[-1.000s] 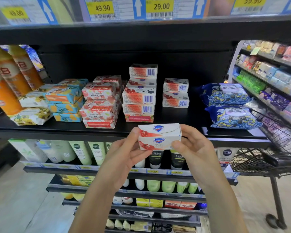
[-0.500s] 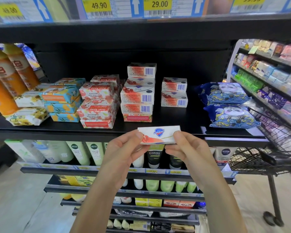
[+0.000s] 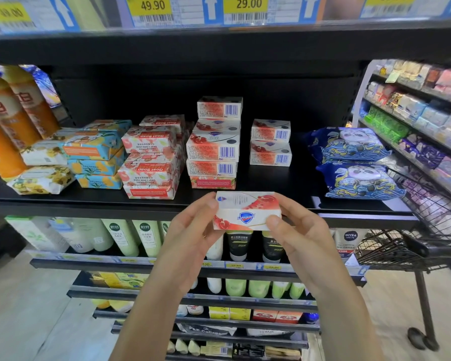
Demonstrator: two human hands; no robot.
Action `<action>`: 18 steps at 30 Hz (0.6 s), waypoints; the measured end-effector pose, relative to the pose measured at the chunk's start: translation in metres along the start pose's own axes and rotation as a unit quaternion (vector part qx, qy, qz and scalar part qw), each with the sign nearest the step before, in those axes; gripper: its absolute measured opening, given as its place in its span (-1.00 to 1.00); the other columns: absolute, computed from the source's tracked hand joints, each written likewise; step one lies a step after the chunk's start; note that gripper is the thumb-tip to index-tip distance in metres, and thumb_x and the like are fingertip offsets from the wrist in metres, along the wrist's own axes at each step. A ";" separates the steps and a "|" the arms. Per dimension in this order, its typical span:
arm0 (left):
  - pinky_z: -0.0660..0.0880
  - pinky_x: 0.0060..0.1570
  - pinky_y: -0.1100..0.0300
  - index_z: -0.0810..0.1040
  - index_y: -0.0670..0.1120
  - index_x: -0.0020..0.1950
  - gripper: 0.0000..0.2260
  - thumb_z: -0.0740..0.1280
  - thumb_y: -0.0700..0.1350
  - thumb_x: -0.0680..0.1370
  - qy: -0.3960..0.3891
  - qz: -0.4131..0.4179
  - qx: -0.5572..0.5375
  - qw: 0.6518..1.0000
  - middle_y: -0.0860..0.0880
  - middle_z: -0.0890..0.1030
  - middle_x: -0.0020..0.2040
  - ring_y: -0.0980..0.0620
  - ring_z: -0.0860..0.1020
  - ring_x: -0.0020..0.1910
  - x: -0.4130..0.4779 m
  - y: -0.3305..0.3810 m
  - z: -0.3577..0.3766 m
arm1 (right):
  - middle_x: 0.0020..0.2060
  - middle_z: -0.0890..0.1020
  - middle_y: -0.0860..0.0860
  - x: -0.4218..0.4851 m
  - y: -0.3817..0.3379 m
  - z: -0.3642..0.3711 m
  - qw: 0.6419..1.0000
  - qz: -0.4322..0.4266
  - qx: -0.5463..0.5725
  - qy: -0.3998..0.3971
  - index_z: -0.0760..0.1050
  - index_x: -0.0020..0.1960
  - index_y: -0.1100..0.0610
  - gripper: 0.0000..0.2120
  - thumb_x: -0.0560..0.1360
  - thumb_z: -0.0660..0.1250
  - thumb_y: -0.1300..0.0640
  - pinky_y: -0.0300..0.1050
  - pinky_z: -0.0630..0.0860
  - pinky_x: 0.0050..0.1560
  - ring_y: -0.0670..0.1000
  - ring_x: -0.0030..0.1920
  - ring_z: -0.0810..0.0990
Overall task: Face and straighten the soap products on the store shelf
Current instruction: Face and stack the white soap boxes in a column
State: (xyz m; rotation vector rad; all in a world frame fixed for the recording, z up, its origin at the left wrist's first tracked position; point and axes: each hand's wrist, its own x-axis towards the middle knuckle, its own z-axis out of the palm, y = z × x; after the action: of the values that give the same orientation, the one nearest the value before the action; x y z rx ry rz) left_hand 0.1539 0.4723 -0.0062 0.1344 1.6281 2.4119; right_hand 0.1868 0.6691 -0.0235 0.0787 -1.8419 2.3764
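Observation:
A white and red Safeguard soap box [image 3: 247,211] is held just in front of the black shelf's [image 3: 63,201] front edge, logo side facing me. My left hand [image 3: 190,235] pinches its left end and my right hand [image 3: 294,233] pinches its right end. Behind it on the shelf stands a tall stack of matching boxes [image 3: 215,144] with barcodes facing out, and a shorter stack of two [image 3: 270,143] to its right. Goat Soap packs [image 3: 151,158] are piled left of those, printed upside down. Blue and orange soap packs [image 3: 97,155] and yellow floral packs [image 3: 41,178] lie further left.
Blue panda-print bags [image 3: 354,162] lie at the shelf's right end. Orange bottles [image 3: 8,118] stand at far left. A black wire shopping cart [image 3: 414,230] sits to the right, beside another stocked shelf unit [image 3: 414,113]. Lower shelves hold tubes and bottles [image 3: 130,238]. Price tags [image 3: 153,7] line the shelf above.
The box has been turned in both hands: a second ago two faces showed, then one narrow face, and now the logo face and top show. It stays at the shelf's front edge.

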 end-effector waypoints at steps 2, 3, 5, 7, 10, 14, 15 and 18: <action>0.55 0.30 0.05 0.59 -0.21 0.32 -0.57 0.29 0.05 0.59 -0.004 -0.009 -0.003 1.000 -0.13 0.69 0.22 -0.07 0.64 0.25 0.000 0.000 0.000 | 0.22 0.69 -0.01 0.000 0.001 -0.003 1.000 -0.017 -0.001 -0.014 0.50 0.39 0.10 -0.48 0.44 0.42 0.22 -0.15 0.59 0.21 0.04 0.22 0.68; 0.57 0.28 0.04 0.60 -0.23 0.30 -0.57 0.28 0.06 0.59 -0.001 -0.017 -0.005 1.000 -0.15 0.69 0.21 -0.08 0.65 0.23 0.000 -0.001 0.000 | 0.24 0.68 -0.01 0.000 0.002 -0.004 1.000 -0.021 -0.006 -0.022 0.47 0.42 0.11 -0.46 0.45 0.42 0.25 -0.14 0.58 0.23 0.05 0.23 0.67; 0.59 0.23 0.03 0.60 -0.24 0.28 -0.57 0.29 0.05 0.59 0.005 -0.029 -0.006 1.000 -0.17 0.70 0.18 -0.10 0.67 0.20 0.000 -0.001 -0.001 | 0.28 0.66 -0.03 0.001 0.004 -0.005 0.999 -0.026 -0.012 -0.031 0.44 0.45 0.10 -0.42 0.45 0.42 0.30 -0.15 0.58 0.24 0.06 0.26 0.65; 0.62 0.18 0.06 0.62 -0.25 0.25 -0.60 0.32 0.02 0.57 0.008 -0.030 -0.004 1.000 -0.18 0.71 0.15 -0.10 0.68 0.17 0.001 -0.001 -0.002 | 0.32 0.63 -0.03 0.001 0.005 -0.006 0.999 -0.029 -0.007 -0.036 0.44 0.45 0.08 -0.41 0.45 0.43 0.33 -0.19 0.58 0.19 0.07 0.28 0.64; 0.63 0.15 0.06 0.64 -0.25 0.21 -0.67 0.35 -0.07 0.55 0.013 -0.022 0.004 1.000 -0.18 0.72 0.13 -0.11 0.69 0.16 0.001 -0.001 -0.004 | 0.37 0.59 -0.04 0.001 0.006 -0.005 0.998 -0.026 -0.002 -0.049 0.43 0.47 0.06 -0.38 0.44 0.43 0.33 -0.18 0.57 0.19 0.07 0.31 0.63; 0.62 0.18 0.02 0.61 -0.25 0.27 -0.65 0.37 -0.10 0.54 0.012 -0.015 0.009 1.000 -0.18 0.71 0.16 -0.12 0.68 0.18 0.001 -0.002 -0.007 | 0.39 0.57 -0.03 0.001 0.007 -0.005 0.999 -0.007 -0.006 -0.052 0.40 0.50 0.04 -0.34 0.46 0.52 0.27 -0.10 0.58 0.24 0.07 0.35 0.59; 0.61 0.19 0.02 0.60 -0.24 0.29 -0.63 0.37 -0.10 0.54 0.010 -0.013 0.012 1.000 -0.17 0.71 0.17 -0.13 0.67 0.19 0.000 -0.002 -0.007 | 0.39 0.58 -0.03 0.001 0.007 -0.005 0.999 -0.003 -0.009 -0.048 0.41 0.50 0.04 -0.35 0.46 0.52 0.20 -0.05 0.56 0.26 0.06 0.36 0.58; 0.59 0.22 0.00 0.55 -0.24 0.36 -0.58 0.37 -0.12 0.54 0.008 -0.009 0.021 1.000 -0.16 0.70 0.19 -0.12 0.66 0.21 0.000 -0.003 -0.008 | 0.27 0.66 0.00 0.000 0.005 -0.001 1.000 0.020 -0.015 -0.019 0.50 0.42 0.00 -0.35 0.41 0.57 -0.15 -0.02 0.56 0.28 0.03 0.30 0.63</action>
State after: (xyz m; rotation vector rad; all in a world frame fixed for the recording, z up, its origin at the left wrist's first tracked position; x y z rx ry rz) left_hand 0.1530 0.4667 -0.0120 0.1085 1.6796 2.3734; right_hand 0.1859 0.6685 -0.0281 0.0864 -1.9125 2.3901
